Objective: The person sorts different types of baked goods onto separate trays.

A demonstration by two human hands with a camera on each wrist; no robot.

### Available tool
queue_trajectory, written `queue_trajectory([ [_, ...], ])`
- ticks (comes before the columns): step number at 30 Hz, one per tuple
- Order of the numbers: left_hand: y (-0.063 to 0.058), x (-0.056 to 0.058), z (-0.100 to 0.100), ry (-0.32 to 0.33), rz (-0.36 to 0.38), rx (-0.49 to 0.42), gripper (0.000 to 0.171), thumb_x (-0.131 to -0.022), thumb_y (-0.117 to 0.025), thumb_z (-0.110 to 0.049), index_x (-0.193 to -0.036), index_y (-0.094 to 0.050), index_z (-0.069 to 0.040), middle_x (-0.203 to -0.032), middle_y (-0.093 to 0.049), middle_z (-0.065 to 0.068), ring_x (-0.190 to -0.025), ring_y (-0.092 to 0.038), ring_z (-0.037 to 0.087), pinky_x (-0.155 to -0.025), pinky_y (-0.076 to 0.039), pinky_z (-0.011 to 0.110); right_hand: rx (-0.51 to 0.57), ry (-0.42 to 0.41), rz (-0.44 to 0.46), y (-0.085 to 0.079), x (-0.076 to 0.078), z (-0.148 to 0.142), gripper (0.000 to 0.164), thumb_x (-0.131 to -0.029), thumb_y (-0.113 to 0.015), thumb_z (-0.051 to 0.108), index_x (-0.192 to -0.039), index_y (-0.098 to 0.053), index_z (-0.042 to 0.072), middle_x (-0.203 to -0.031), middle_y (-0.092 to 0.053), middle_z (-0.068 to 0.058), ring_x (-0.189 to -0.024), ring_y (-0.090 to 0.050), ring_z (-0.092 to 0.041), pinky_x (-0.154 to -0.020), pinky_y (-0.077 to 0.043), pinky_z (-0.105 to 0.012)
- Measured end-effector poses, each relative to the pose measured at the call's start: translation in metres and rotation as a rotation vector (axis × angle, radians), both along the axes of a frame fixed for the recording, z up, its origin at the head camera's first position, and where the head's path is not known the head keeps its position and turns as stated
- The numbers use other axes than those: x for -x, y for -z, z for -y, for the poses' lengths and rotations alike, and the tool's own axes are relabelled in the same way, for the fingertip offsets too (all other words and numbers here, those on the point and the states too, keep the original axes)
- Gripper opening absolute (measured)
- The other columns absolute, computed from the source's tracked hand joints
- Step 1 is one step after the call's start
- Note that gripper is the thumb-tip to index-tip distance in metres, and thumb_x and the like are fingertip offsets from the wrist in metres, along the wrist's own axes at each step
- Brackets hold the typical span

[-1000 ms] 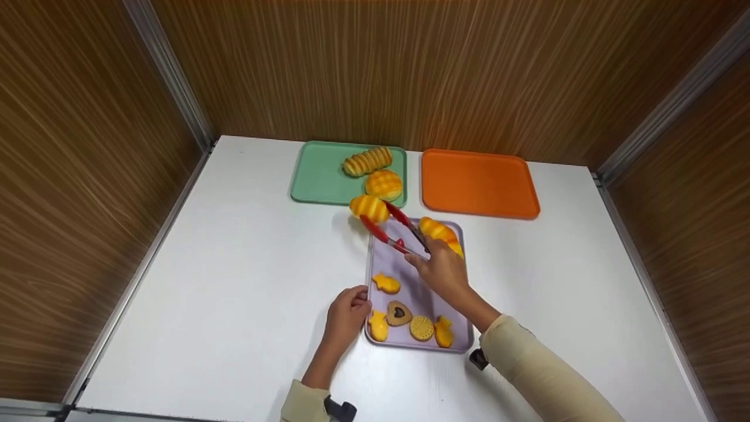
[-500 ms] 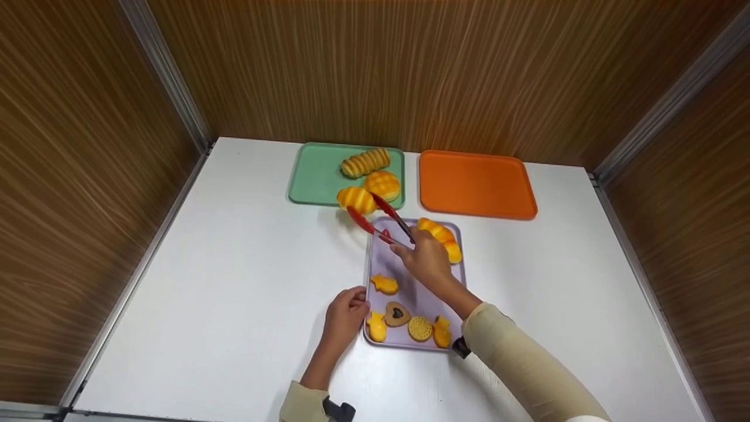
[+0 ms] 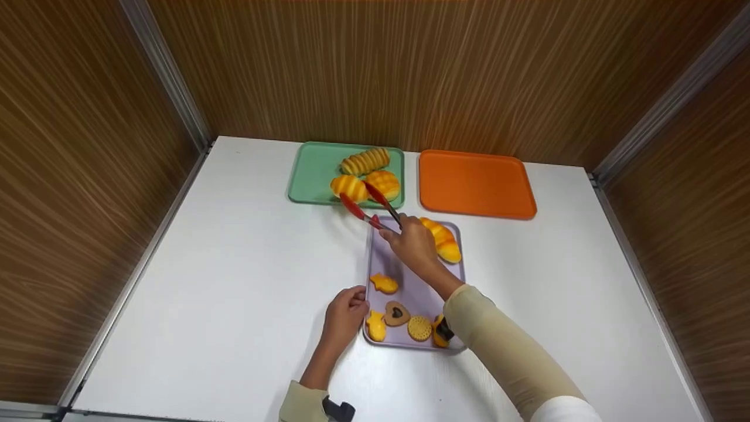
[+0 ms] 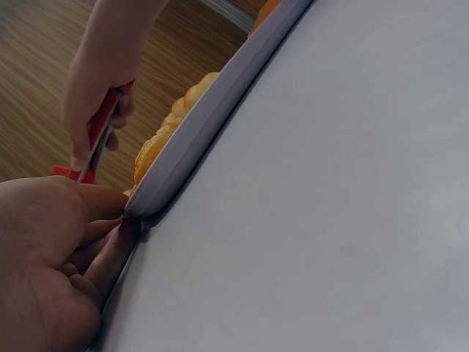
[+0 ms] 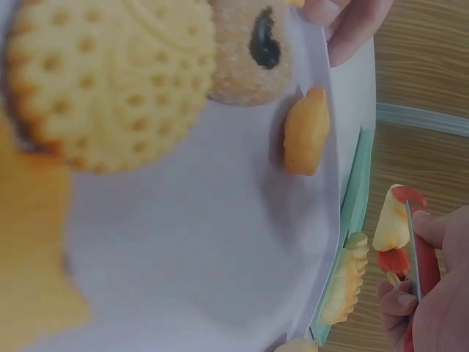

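Observation:
My right hand (image 3: 415, 245) grips a pair of tongs (image 3: 379, 204) with red tips. Between those tips is a yellow striped bread roll (image 3: 350, 187), over the front of the green tray (image 3: 316, 171), close beside a round bun (image 3: 383, 184). Behind them a ridged bread roll (image 3: 365, 161) lies on the same tray. At the near left, my left hand (image 4: 55, 257) pinches the rim of the purple tray (image 4: 212, 110). On that tray are a croissant (image 3: 445, 243), a heart-shaped cookie (image 3: 396, 313), a round biscuit (image 3: 419, 328) and several fish-shaped pieces (image 3: 384, 283), one partly behind the right wrist's camera.
An orange tray (image 3: 477, 184) stands at the back right, beside the green one. Wood-patterned panels (image 3: 375, 70) with metal edge strips enclose the white table (image 3: 234, 281) at the back and sides.
The right hand has moved forward and left, carrying the bread roll in the tongs from above the gap between trays to over the green tray. The left hand stays at the purple rim.

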State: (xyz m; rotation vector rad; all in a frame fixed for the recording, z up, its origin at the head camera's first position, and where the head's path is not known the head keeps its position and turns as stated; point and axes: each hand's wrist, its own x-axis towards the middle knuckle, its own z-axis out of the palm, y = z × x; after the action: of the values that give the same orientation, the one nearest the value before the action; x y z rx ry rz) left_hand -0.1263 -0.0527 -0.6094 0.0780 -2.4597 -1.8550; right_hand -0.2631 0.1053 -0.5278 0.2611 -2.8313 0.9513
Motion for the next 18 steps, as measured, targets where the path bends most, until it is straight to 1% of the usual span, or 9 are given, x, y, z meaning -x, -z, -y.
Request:
queue_trajectory([
  [3, 0.000, 0.001, 0.000, 0.001, -0.010, 0.002, 0.030, -0.091, -0.067, -0.007, -0.120, -0.068, 0.002, -0.105, -0.068, 0.011, -0.094, -0.065, 0.019, -0.085, -0.057, 0.028, -0.001, 0.005, -0.004, 0.000, 0.005, 0.006, 0.048, -0.090, -0.075, 0.038, -0.115, -0.067, -0.001, -0.089, -0.063, -0.012, -0.068, -0.053, -0.024, -0.058, -0.048, -0.035],
  [8, 0.001, 0.001, 0.001, -0.002, -0.030, 0.003, 0.031, -0.090, -0.067, -0.006, -0.119, -0.068, 0.003, -0.104, -0.068, 0.011, -0.093, -0.066, 0.019, -0.083, -0.057, 0.027, -0.029, 0.015, -0.003, 0.001, 0.014, 0.017, 0.047, -0.090, -0.075, 0.040, -0.111, -0.069, -0.001, -0.088, -0.064, -0.012, -0.068, -0.055, -0.026, -0.060, -0.049, -0.039],
  [13, 0.001, 0.001, 0.001, -0.001, -0.031, 0.004, 0.030, -0.091, -0.067, -0.007, -0.120, -0.068, 0.003, -0.105, -0.068, 0.011, -0.094, -0.066, 0.019, -0.084, -0.057, 0.027, -0.041, 0.023, 0.032, 0.004, 0.022, 0.027, 0.046, -0.090, -0.074, 0.043, -0.106, -0.069, 0.000, -0.087, -0.064, -0.010, -0.069, -0.055, -0.026, -0.059, -0.048, -0.038],
  [16, 0.002, 0.001, 0.001, 0.002, -0.024, 0.001, 0.030, -0.091, -0.067, -0.007, -0.120, -0.068, 0.002, -0.106, -0.068, 0.011, -0.095, -0.066, 0.019, -0.085, -0.057, 0.028, -0.063, 0.031, 0.054, 0.007, 0.025, 0.032, 0.047, -0.090, -0.073, 0.045, -0.107, -0.069, 0.001, -0.090, -0.066, -0.010, -0.073, -0.058, -0.027, -0.064, -0.051, -0.041],
  [18, 0.002, 0.001, 0.001, 0.000, -0.024, 0.018, 0.031, -0.091, -0.067, -0.008, -0.120, -0.068, 0.002, -0.106, -0.068, 0.011, -0.095, -0.066, 0.019, -0.085, -0.057, 0.028, -0.084, 0.032, 0.057, 0.009, 0.027, 0.035, 0.048, -0.090, -0.073, 0.045, -0.109, -0.069, 0.001, -0.091, -0.067, -0.010, -0.075, -0.061, -0.029, -0.068, -0.053, -0.042],
])
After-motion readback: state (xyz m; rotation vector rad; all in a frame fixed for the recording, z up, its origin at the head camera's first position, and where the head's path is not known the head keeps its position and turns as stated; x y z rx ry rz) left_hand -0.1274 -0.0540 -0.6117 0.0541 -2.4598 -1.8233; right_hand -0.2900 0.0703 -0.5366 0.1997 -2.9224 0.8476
